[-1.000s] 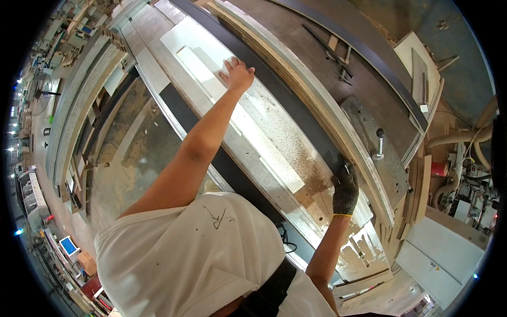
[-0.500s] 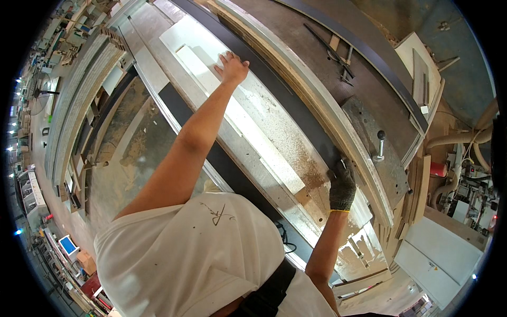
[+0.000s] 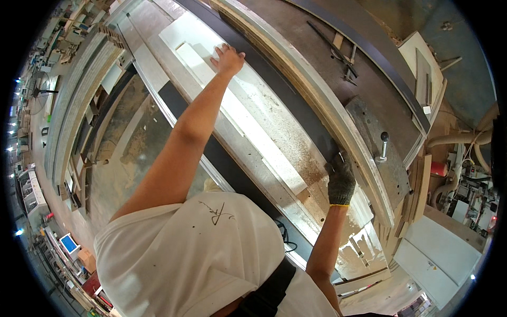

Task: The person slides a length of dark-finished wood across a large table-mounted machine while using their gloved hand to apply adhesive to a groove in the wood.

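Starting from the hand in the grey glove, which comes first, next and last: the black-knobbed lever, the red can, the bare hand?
From the gloved right hand:
1. Black-knobbed lever, just to its right on the metal plate.
2. Red can, farther right by the pipes.
3. Bare left hand, far up the long white panel.

Long saw desk [image 3: 274,174], surface dusted with sawdust. White panel [image 3: 222,84] lay flat along it toward the far end, a long dark strip [image 3: 285,100] beside the panel's far edge. Wood offcuts [image 3: 359,248] sat at the near end.
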### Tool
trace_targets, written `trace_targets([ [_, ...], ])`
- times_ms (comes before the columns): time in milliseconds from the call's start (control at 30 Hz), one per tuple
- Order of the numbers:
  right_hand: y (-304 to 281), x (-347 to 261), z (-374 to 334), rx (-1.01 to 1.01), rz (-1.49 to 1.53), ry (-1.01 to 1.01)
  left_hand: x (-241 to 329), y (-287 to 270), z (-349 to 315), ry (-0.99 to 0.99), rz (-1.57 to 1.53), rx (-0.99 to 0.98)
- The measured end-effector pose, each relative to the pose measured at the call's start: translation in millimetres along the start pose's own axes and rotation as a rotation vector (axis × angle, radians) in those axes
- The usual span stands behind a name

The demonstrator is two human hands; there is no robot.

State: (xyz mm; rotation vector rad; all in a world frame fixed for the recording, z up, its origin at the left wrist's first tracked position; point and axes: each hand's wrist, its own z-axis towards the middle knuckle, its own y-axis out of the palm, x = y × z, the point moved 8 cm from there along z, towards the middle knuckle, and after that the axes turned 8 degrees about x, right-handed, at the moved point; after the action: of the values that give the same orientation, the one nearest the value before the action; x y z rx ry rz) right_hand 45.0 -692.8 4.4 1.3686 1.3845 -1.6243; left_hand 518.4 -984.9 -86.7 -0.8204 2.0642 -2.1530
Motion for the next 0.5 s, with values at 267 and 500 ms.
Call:
trace_targets([
  [267, 14.0, -9.9, 6.4, -0.021, -0.208, -0.098, -17.7, 6.4, 22.5, 0.000, -0.009, 0.065],
  [500, 24.0, 13.4, 11.2, -0.004, 0.284, 0.185, -22.7, 2.7, 35.6, -0.005, 0.009, 0.062],
])
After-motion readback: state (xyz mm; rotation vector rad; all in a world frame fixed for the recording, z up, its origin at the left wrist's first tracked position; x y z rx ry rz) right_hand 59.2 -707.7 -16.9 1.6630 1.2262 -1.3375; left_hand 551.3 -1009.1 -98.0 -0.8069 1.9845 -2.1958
